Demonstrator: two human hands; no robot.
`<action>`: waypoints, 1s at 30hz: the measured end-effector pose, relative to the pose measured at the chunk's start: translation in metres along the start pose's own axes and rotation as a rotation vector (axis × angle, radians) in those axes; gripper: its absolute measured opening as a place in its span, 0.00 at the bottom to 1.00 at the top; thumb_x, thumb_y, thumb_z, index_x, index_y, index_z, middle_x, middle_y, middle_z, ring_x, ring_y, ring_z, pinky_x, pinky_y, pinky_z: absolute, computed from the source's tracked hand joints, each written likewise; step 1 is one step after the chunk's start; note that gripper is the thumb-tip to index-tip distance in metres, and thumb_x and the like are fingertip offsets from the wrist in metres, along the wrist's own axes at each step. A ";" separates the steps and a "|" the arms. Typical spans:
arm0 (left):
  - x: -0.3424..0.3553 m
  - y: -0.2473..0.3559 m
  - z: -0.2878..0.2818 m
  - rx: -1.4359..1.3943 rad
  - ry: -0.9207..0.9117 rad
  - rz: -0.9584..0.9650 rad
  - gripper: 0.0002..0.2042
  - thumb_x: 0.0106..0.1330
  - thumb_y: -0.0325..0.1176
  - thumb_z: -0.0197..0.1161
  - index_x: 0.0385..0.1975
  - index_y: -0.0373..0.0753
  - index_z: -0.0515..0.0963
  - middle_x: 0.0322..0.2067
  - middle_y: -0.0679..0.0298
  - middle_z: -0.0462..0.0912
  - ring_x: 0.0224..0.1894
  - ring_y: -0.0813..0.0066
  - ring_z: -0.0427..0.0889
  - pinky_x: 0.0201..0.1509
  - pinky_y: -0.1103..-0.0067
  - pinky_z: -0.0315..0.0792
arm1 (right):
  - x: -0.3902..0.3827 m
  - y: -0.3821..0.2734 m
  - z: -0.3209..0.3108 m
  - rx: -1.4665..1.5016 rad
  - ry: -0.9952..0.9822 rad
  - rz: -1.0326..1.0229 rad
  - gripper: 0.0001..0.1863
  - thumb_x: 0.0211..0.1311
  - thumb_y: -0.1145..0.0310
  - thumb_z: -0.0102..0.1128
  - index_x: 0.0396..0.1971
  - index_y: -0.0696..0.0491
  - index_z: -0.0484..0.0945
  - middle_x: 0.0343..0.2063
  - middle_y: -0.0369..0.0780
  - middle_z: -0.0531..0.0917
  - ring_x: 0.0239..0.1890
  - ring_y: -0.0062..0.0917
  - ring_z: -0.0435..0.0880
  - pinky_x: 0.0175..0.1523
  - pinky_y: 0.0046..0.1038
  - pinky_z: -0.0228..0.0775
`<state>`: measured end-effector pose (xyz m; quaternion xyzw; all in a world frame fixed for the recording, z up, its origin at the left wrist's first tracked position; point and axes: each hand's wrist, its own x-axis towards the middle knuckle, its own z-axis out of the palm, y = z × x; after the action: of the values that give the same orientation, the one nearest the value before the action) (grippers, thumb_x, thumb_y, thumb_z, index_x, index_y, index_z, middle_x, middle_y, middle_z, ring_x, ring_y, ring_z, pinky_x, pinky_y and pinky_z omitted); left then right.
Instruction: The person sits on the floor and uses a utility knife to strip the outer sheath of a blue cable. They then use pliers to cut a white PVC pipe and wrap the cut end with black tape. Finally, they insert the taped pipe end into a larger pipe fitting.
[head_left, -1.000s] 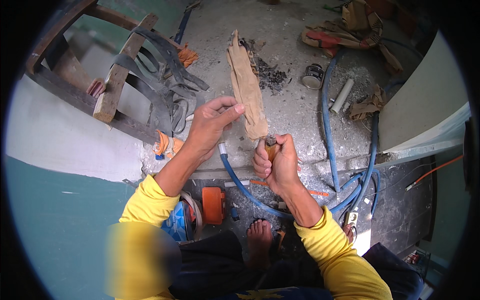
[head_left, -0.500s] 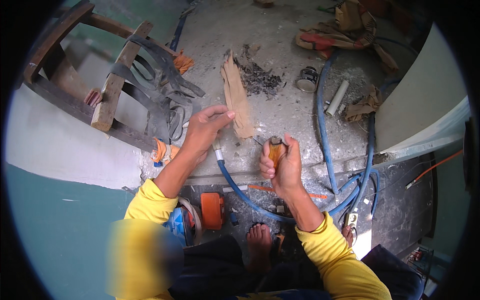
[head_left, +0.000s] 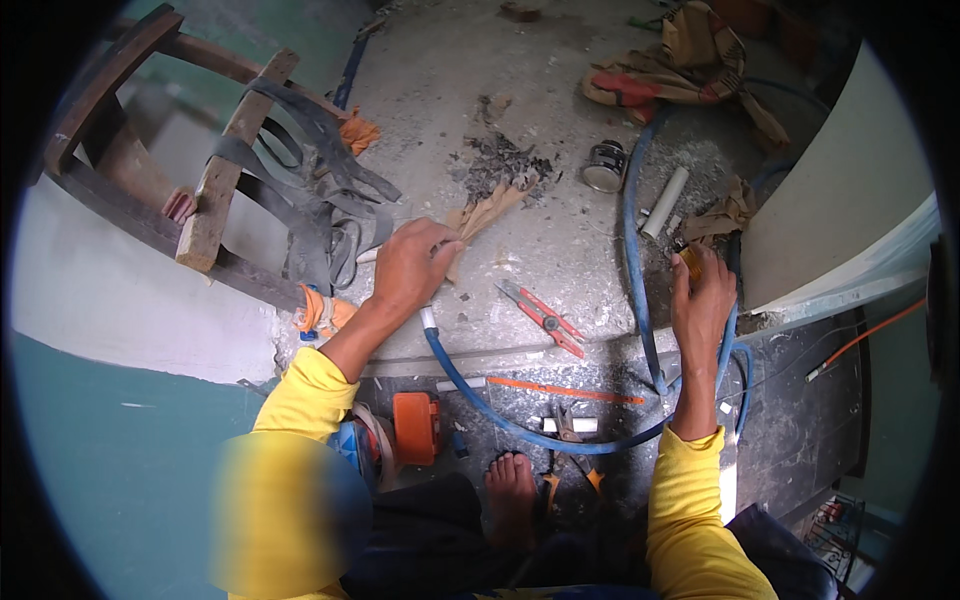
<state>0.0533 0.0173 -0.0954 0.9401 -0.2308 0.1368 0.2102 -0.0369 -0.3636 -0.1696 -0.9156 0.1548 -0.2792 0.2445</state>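
Observation:
My left hand (head_left: 410,262), fingers curled, grips a crumpled strip of brown paper (head_left: 490,208) near a patch of dark scraps (head_left: 500,157) on the concrete. At the right, my right hand (head_left: 705,300) is closed on a small amber-yellow object (head_left: 688,262), mostly covered by my fingers, beside the blue hoses and a torn brown paper scrap (head_left: 732,210). Between my hands lies a red cutting tool (head_left: 548,322) with a pale blade. A white pipe piece (head_left: 664,202) and a dark can (head_left: 606,166) lie beyond my right hand.
A wooden frame (head_left: 215,215) with grey straps leans at left. The blue hose (head_left: 480,405) crosses the step by an orange case (head_left: 415,428), orange-handled pliers (head_left: 565,445) and my bare foot (head_left: 510,495). Brown paper sacking (head_left: 690,80) lies at back right; walls flank both sides.
My right hand has moved from the centre to the right with the amber object. The red cutting tool now shows on the concrete. The paper strip in my left hand is lower and slanted rightward.

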 end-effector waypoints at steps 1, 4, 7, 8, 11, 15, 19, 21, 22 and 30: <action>0.001 0.001 0.001 0.018 0.004 0.020 0.07 0.63 0.32 0.72 0.36 0.38 0.88 0.35 0.57 0.86 0.41 0.52 0.85 0.45 0.63 0.78 | -0.001 0.002 -0.001 -0.035 0.007 -0.004 0.18 0.70 0.61 0.67 0.55 0.52 0.83 0.51 0.50 0.85 0.51 0.49 0.80 0.58 0.46 0.68; 0.005 0.004 0.004 0.104 0.007 0.072 0.06 0.63 0.32 0.72 0.36 0.39 0.87 0.35 0.58 0.85 0.42 0.53 0.84 0.45 0.62 0.78 | -0.005 0.010 0.000 -0.108 0.002 -0.009 0.17 0.68 0.62 0.69 0.54 0.50 0.84 0.48 0.48 0.84 0.52 0.46 0.78 0.58 0.46 0.66; 0.008 -0.001 0.008 0.150 0.012 0.118 0.06 0.63 0.32 0.71 0.36 0.39 0.87 0.35 0.58 0.85 0.43 0.54 0.84 0.46 0.61 0.78 | -0.005 0.013 0.002 -0.134 -0.025 -0.018 0.17 0.65 0.63 0.71 0.53 0.48 0.86 0.46 0.47 0.83 0.53 0.45 0.77 0.58 0.45 0.65; 0.009 -0.003 0.011 0.149 0.013 0.123 0.05 0.63 0.32 0.71 0.36 0.40 0.87 0.35 0.58 0.84 0.43 0.54 0.84 0.46 0.61 0.78 | -0.005 0.014 0.002 -0.143 -0.025 -0.025 0.16 0.65 0.64 0.71 0.52 0.48 0.86 0.46 0.47 0.83 0.52 0.45 0.77 0.58 0.45 0.65; 0.009 -0.013 0.018 0.177 0.009 0.130 0.06 0.64 0.33 0.71 0.36 0.40 0.87 0.35 0.59 0.85 0.43 0.54 0.84 0.46 0.62 0.78 | -0.007 0.009 0.004 -0.154 -0.009 -0.038 0.15 0.65 0.64 0.71 0.50 0.48 0.87 0.45 0.47 0.83 0.52 0.45 0.77 0.57 0.46 0.66; 0.008 -0.022 0.021 0.076 0.048 -0.011 0.07 0.65 0.35 0.71 0.37 0.40 0.86 0.33 0.59 0.86 0.40 0.54 0.86 0.44 0.64 0.79 | -0.006 0.009 0.001 -0.106 0.115 -0.042 0.14 0.66 0.62 0.71 0.48 0.48 0.88 0.45 0.46 0.83 0.52 0.45 0.77 0.57 0.47 0.66; -0.004 -0.054 0.003 -0.098 0.182 -0.475 0.11 0.65 0.39 0.73 0.39 0.38 0.84 0.30 0.59 0.86 0.35 0.60 0.87 0.42 0.68 0.78 | -0.012 -0.035 -0.012 0.257 0.256 -0.129 0.08 0.68 0.70 0.69 0.44 0.55 0.87 0.36 0.43 0.85 0.42 0.36 0.81 0.51 0.37 0.72; -0.020 -0.067 -0.003 -0.027 0.142 -0.564 0.20 0.67 0.46 0.75 0.44 0.35 0.81 0.27 0.66 0.82 0.31 0.76 0.80 0.38 0.75 0.75 | -0.031 -0.067 -0.007 0.502 0.202 -0.147 0.05 0.70 0.74 0.67 0.41 0.59 0.85 0.33 0.42 0.85 0.32 0.31 0.83 0.40 0.31 0.76; -0.027 -0.072 -0.003 -0.002 0.124 -0.598 0.22 0.65 0.48 0.76 0.44 0.34 0.81 0.28 0.65 0.82 0.31 0.75 0.80 0.38 0.75 0.75 | -0.048 -0.084 -0.006 0.621 0.013 -0.085 0.04 0.69 0.74 0.67 0.40 0.58 0.85 0.33 0.43 0.86 0.30 0.30 0.84 0.37 0.29 0.76; -0.041 -0.070 0.005 -0.109 -0.286 -0.740 0.32 0.56 0.60 0.79 0.44 0.34 0.84 0.34 0.57 0.88 0.38 0.67 0.86 0.44 0.72 0.77 | -0.187 -0.163 0.052 0.610 -0.749 -0.238 0.21 0.69 0.66 0.68 0.56 0.61 0.80 0.45 0.54 0.86 0.48 0.51 0.85 0.53 0.43 0.77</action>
<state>0.0531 0.0869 -0.1379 0.9568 0.0894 -0.0931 0.2607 -0.1313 -0.1301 -0.2019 -0.8511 -0.1379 0.0103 0.5065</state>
